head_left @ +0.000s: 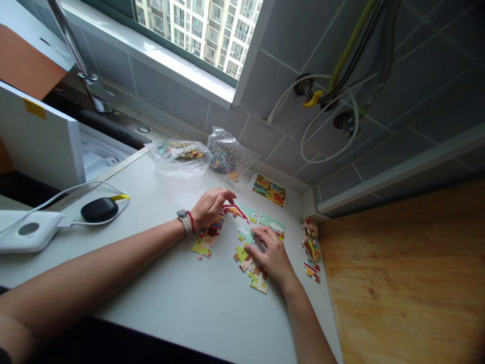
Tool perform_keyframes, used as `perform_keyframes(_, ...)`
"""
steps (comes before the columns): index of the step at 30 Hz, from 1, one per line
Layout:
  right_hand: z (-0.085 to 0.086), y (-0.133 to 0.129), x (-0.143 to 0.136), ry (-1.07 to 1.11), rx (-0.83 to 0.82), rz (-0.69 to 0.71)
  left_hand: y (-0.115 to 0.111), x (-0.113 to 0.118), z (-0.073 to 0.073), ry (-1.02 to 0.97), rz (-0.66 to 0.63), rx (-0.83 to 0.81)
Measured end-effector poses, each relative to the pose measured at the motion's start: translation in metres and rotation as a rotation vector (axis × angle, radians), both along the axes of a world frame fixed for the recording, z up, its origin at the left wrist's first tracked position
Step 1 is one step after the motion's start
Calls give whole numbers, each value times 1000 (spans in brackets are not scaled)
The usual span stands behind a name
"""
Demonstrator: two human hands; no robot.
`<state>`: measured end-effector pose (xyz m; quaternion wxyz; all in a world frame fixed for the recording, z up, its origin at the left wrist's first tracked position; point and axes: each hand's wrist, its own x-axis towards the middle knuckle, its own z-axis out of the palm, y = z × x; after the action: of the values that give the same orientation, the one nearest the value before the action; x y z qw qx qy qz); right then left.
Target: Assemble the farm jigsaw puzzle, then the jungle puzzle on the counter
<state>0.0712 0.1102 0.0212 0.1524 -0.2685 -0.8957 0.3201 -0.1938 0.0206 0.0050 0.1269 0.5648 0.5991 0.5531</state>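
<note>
Loose and joined jigsaw puzzle pieces lie on the white counter in front of me. My left hand (pixel 210 207) rests at the upper left of the puzzle, fingers loosely stretched, beside a piece with a red roof edge (pixel 235 208). Below it runs a joined strip of pieces (pixel 204 245). My right hand (pixel 271 253) has thumb and index finger around a pale blue puzzle piece (pixel 245 233); its other fingers partly cover the pieces beneath. Green and brown joined pieces (pixel 244 258) lie by the thumb. A pale green corner section (pixel 271 221) sits above this hand.
Plastic bags of pieces (pixel 182 156) (pixel 227 156) stand by the wall, near a picture card (pixel 267 189). More pieces (pixel 311 247) lie along the right edge beside a wooden board (pixel 401 273). A black case (pixel 99 209) and white charger with cable (pixel 30 230) are at left.
</note>
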Motion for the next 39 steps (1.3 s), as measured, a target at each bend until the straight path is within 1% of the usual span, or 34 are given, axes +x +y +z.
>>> perform_keyframes(2,2,3,3,34,16,12,1,-1,0,36,-9,3)
perform_keyframes(4,6,10,10,103,52,-35,1,-2,0,110,-31,7)
perform_keyframes(5,9,15,15,149,73,-100,1,-1,1,170,-64,7)
perform_keyframes(9,14,38,32,342,106,-515,0,6,1,453,-262,-9)
perform_keyframes(10,13,42,34,383,92,-592,0,9,0,505,-298,-15)
perform_keyframes(11,12,46,35,419,62,-643,-1,13,-2,543,-325,-24)
perform_keyframes(13,7,47,33,468,-17,-670,-2,18,-6,597,-376,-41)
perform_keyframes(15,3,43,28,462,-72,-634,-2,22,-10,625,-417,-58)
perform_keyframes(16,3,40,25,438,-73,-608,-2,23,-11,631,-434,-61)
perform_keyframes(18,3,33,21,374,-37,-563,-2,23,-12,631,-455,-63)
perform_keyframes(20,5,30,20,337,-3,-547,-1,22,-12,616,-463,-55)
perform_keyframes(25,6,37,26,338,-10,-560,-2,23,-11,534,-468,-19)
perform_keyframes(27,6,39,27,304,-17,-527,-1,24,-12,503,-470,-32)
perform_keyframes(28,6,38,28,270,-24,-475,-1,25,-11,486,-469,-47)
perform_keyframes(31,7,29,24,151,-39,-226,0,25,-10,438,-467,-99)
perform_keyframes(33,5,20,18,84,-14,-93,0,25,-10,426,-463,-112)
perform_keyframes(35,3,12,12,38,25,-27,0,24,-10,427,-452,-109)
perform_keyframes(39,-2,4,4,-1,56,32,0,25,-12,436,-433,-91)
